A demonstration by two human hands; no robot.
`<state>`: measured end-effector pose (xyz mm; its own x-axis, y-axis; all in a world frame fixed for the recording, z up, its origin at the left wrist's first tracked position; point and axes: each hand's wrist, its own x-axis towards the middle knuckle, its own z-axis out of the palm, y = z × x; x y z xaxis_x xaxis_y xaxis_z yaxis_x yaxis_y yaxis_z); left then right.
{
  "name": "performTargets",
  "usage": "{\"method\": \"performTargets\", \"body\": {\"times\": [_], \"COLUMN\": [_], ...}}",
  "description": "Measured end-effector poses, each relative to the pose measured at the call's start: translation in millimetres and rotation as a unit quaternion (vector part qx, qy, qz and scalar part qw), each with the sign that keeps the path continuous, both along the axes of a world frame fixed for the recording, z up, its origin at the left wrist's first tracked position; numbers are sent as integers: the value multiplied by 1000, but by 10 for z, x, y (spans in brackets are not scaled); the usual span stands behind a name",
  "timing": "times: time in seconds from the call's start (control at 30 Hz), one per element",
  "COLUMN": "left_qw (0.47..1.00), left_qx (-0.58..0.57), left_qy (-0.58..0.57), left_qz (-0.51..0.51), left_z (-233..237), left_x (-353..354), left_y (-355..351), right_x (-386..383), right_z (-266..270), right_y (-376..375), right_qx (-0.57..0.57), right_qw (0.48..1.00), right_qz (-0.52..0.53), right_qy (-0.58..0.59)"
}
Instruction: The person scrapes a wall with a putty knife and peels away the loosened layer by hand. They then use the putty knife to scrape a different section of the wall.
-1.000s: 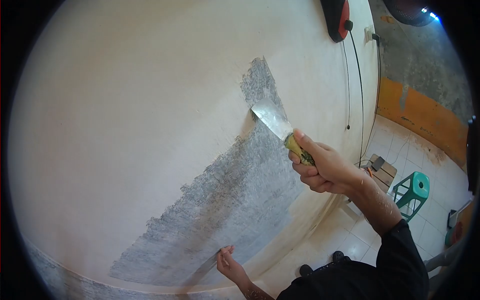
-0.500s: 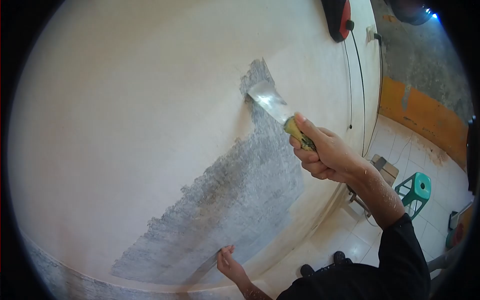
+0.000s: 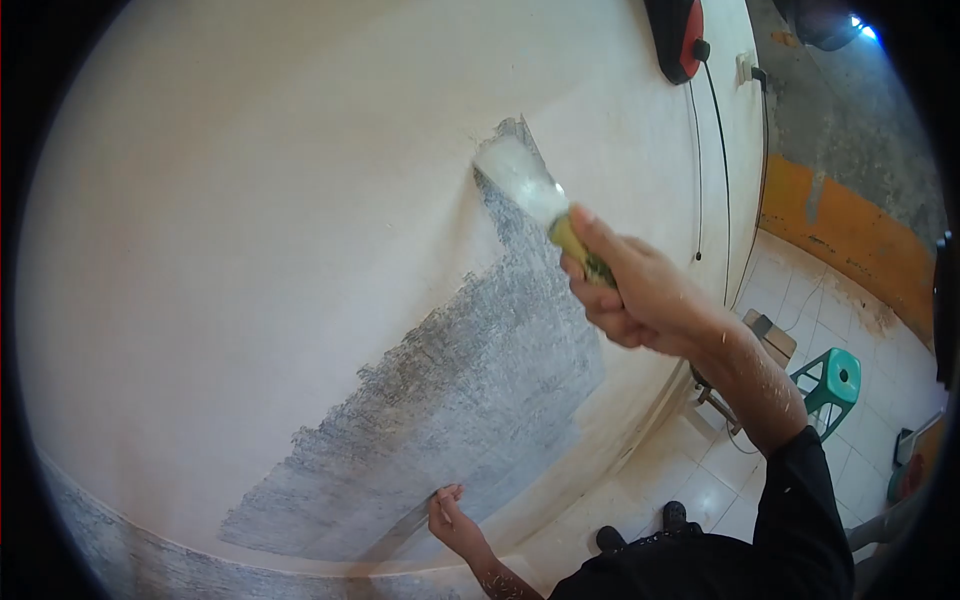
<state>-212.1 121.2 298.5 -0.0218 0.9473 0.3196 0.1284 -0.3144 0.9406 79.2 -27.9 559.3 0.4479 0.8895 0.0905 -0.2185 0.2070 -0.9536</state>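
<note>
My right hand (image 3: 640,290) is closed around the yellowish, dark-marked handle of a putty knife (image 3: 522,178). Its wide metal blade, slightly blurred, lies against the wall near the upper end of a rough grey patch (image 3: 470,390), over its left border. Pale, smooth coating (image 3: 250,250) covers the wall to the left of this patch. Lower down, my left hand (image 3: 455,520) is by the grey surface, fingers bent and pressed together at the tips; whether anything is between them is hidden. Pale flecks dot both forearms.
A black-and-red object (image 3: 680,40) with hanging cords is on the wall at upper right. Below right, a green stool (image 3: 835,385) stands on the white tiled floor (image 3: 740,470) near a brown box (image 3: 770,338). Dark shoes (image 3: 675,517) show beneath me.
My right hand has moved up and left with the putty knife, bringing the blade over the upper left border of the grey patch. My left hand has shifted slightly left and up.
</note>
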Motion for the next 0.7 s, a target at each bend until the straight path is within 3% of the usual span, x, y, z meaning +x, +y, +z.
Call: {"method": "performTargets", "body": {"times": [0.3,0.4,0.7], "left_qw": [1000,1000,999], "left_qx": [4,-3,-10], "left_qy": [19,8,-6], "left_qz": [-1,-8,-31], "left_z": [13,-5,0], "left_x": [-51,-92,-30], "left_y": [21,40,5], "right_x": [-87,3,-134], "right_z": [-91,-36,-57], "right_y": [-25,-13,-121], "right_qx": [-33,-41,-61], "right_qw": [999,998,996], "right_qz": [24,-19,-37], "right_qy": [27,-37,-47]}}
